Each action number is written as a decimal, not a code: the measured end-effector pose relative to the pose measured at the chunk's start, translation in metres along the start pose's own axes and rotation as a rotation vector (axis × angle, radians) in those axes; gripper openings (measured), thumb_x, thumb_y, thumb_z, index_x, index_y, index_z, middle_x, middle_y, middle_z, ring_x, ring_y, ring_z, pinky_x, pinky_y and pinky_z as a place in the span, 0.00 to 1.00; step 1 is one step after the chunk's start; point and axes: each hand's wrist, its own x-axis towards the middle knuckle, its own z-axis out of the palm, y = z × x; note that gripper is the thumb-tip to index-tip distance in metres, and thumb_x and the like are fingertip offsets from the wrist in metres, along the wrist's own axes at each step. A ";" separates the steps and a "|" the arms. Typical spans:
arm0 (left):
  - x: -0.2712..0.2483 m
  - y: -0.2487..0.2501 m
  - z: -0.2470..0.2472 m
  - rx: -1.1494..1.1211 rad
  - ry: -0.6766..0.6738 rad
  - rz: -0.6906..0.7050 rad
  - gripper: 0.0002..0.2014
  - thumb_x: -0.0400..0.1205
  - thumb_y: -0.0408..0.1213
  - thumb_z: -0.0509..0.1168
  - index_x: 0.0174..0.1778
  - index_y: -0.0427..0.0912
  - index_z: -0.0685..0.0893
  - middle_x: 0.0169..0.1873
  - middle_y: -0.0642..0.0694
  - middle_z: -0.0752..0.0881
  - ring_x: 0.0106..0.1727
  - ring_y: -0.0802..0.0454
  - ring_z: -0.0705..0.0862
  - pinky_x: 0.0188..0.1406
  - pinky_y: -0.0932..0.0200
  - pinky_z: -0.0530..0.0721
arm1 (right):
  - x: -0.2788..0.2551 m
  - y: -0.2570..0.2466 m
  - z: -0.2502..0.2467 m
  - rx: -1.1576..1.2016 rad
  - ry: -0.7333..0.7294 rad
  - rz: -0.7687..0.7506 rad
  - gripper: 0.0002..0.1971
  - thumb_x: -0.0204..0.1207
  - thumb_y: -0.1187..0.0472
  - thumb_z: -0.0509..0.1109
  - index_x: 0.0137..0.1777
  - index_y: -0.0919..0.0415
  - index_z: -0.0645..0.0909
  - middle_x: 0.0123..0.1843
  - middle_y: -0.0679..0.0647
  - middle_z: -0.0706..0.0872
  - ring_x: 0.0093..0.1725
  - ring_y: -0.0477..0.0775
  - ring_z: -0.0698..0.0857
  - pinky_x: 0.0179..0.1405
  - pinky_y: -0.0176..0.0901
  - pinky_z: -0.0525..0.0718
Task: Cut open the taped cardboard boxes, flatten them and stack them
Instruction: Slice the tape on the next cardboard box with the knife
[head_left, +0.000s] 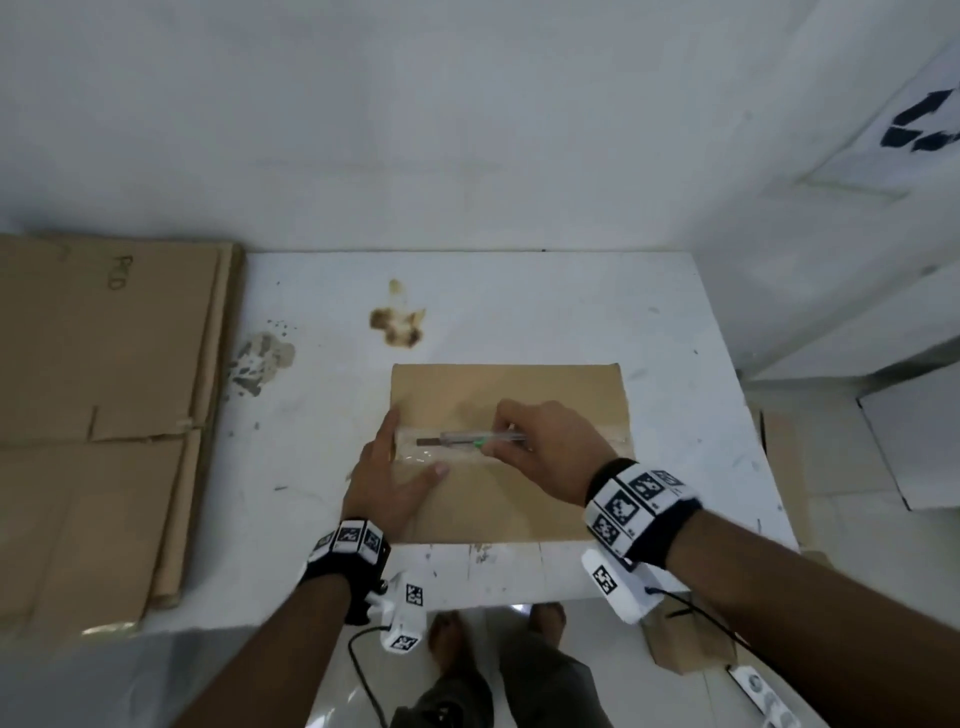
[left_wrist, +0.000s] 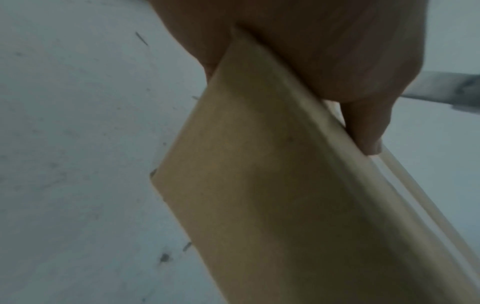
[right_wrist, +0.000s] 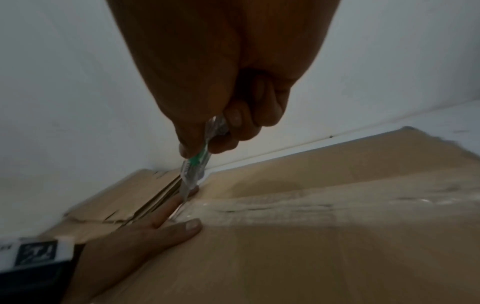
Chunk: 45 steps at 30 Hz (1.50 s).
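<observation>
A brown cardboard box (head_left: 545, 499) lies on the white table (head_left: 519, 301), with clear tape (head_left: 602, 434) running across its top. My left hand (head_left: 395, 473) braces the box's left end: the thumb lies flat on top and the straight fingers (left_wrist: 363, 123) run along the side (left_wrist: 259, 185). My right hand (head_left: 540, 441) grips a clear utility knife (head_left: 467, 441) with a green slider. Its blade points left and sits over the tape line near my left thumb. In the right wrist view the knife (right_wrist: 193, 174) angles down to the tape (right_wrist: 311, 205) beside my left hand (right_wrist: 145, 236).
A stack of flattened cardboard (head_left: 104, 415) covers the table's left part. Brown and grey stains (head_left: 397, 325) mark the table behind the box. More cardboard (head_left: 779, 457) stands on the floor to the right. The wall rises right behind the table.
</observation>
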 end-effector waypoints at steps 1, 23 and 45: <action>0.001 -0.001 0.002 -0.032 0.007 -0.006 0.54 0.65 0.71 0.75 0.84 0.75 0.52 0.74 0.50 0.75 0.73 0.46 0.76 0.72 0.42 0.77 | 0.008 -0.005 0.005 -0.040 -0.017 -0.027 0.13 0.84 0.46 0.67 0.52 0.55 0.76 0.36 0.51 0.82 0.37 0.57 0.81 0.34 0.50 0.77; -0.005 0.005 0.002 0.087 0.067 -0.006 0.51 0.70 0.66 0.77 0.81 0.84 0.47 0.73 0.52 0.78 0.70 0.45 0.81 0.70 0.40 0.80 | 0.025 -0.020 0.002 -0.499 -0.143 -0.096 0.12 0.88 0.50 0.62 0.65 0.54 0.73 0.54 0.57 0.86 0.50 0.63 0.87 0.40 0.49 0.76; -0.033 0.054 0.098 0.697 0.121 0.420 0.29 0.79 0.57 0.57 0.72 0.46 0.79 0.70 0.47 0.78 0.72 0.45 0.76 0.73 0.44 0.69 | -0.049 0.108 -0.054 -0.472 -0.170 0.026 0.10 0.87 0.51 0.58 0.65 0.51 0.71 0.54 0.55 0.85 0.49 0.62 0.87 0.41 0.47 0.76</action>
